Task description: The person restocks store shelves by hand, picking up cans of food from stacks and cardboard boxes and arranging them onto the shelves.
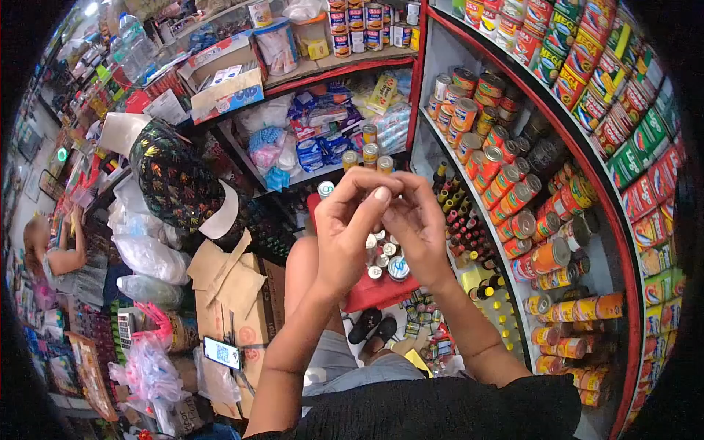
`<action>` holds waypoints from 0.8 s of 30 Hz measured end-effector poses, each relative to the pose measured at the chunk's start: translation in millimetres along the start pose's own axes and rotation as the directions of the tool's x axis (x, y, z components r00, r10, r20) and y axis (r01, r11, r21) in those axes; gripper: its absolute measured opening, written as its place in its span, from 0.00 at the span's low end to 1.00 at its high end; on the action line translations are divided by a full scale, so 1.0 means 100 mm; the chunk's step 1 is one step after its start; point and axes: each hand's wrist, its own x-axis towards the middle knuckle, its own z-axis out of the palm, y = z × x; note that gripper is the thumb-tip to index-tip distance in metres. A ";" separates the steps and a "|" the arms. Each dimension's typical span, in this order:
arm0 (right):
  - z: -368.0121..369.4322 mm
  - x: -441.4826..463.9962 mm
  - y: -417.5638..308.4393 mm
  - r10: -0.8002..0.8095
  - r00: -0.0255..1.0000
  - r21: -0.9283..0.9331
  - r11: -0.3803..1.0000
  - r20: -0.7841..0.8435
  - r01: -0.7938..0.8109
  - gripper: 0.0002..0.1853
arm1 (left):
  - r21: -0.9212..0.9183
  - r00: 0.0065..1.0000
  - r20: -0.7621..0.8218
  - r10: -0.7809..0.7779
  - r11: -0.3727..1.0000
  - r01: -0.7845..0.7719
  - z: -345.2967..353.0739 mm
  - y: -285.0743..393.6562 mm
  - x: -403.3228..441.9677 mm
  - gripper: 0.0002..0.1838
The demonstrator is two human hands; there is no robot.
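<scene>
My left hand (350, 224) and my right hand (420, 231) are raised together in front of me, their fingertips meeting. Both are closed in a pinch, and whatever may lie between the fingers is hidden or too small to name. Beneath them, several small cans (398, 268) stand on a red stool (378, 293), partly covered by my hands and wrists. Just beyond my fingers, a few more upright cans (370, 154) show their metal tops.
On the right, a curved shelf (627, 242) with a red edge holds stacked cans (506, 183). Dark bottles (466, 220) line the floor below. To the left are a cardboard box (242, 323), a phone (221, 353), a patterned chair (172, 172) and plastic bags (150, 257). A person (70, 257) is farther left.
</scene>
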 end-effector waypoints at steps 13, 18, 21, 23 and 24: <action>-0.32 1.50 1.38 0.040 0.997 -0.170 0.984 -0.062 -0.050 0.16 | 0.167 0.987 0.156 0.037 0.984 -0.063 -0.87 -1.14 1.73 0.09; -0.08 3.25 0.94 0.037 0.998 -0.118 0.992 -0.053 -0.044 0.16 | 0.007 0.985 0.170 -0.004 1.000 0.003 -0.90 -0.37 3.33 0.08; -0.01 3.89 0.81 0.019 0.999 -0.180 0.984 0.029 -0.014 0.18 | 0.100 0.976 0.164 0.141 0.982 -0.159 -1.04 -0.11 3.92 0.08; -0.15 4.24 0.84 -0.138 0.981 -0.490 0.852 0.135 0.187 0.15 | 0.215 0.989 0.114 0.090 0.970 -0.113 -1.17 0.02 4.13 0.09; -0.26 4.39 0.90 -0.208 0.978 -0.588 0.788 0.028 0.185 0.15 | 0.339 0.992 0.094 0.079 0.935 -0.106 -1.29 0.05 4.23 0.09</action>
